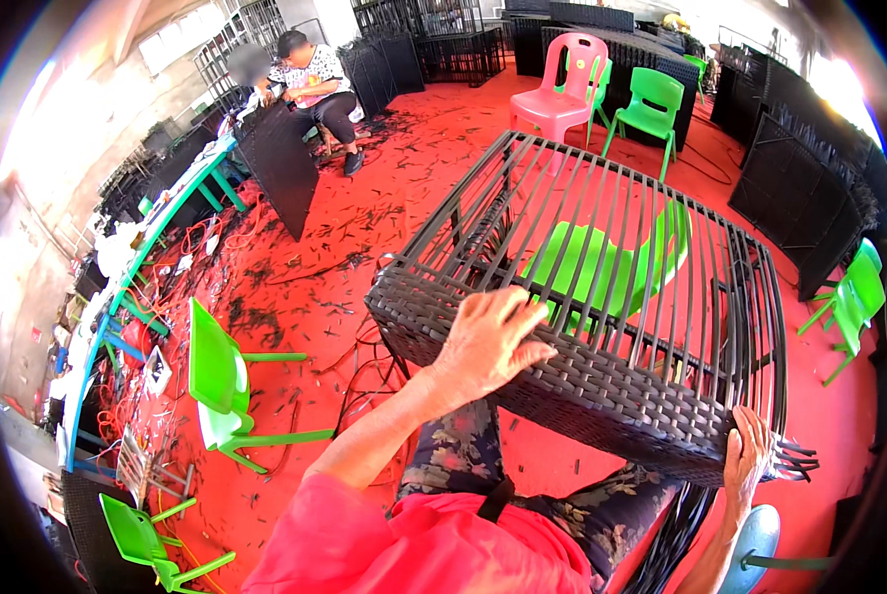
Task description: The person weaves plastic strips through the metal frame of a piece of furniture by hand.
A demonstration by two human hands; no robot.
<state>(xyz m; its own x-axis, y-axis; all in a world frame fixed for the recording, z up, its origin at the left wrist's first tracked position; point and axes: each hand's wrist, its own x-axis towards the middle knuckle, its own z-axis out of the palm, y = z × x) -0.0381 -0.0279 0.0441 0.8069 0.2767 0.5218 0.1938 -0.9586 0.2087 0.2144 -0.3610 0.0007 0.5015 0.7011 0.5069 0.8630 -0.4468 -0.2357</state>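
Observation:
A dark brown furniture frame (602,391) of flat plastic rattan strips stands tilted across my lap. Its near edge is a tightly woven band, and long parallel strips run from it to the far bar. My left hand (488,342) rests on the woven band, left of its middle, thumb and fingers apart. At the band's right end my right hand (748,450) grips the corner, fingers along the side, beside several loose strip ends (795,458) that stick out. A bundle of dark strips (673,544) hangs below the frame by my right leg.
Behind the frame stands a green chair (582,262), with a pink chair (562,89) farther back. Another green chair (216,376) lies at left. Strip scraps litter the red floor (364,238). A person (315,84) sits by a dark panel (280,163); a long table (156,228) lines the left.

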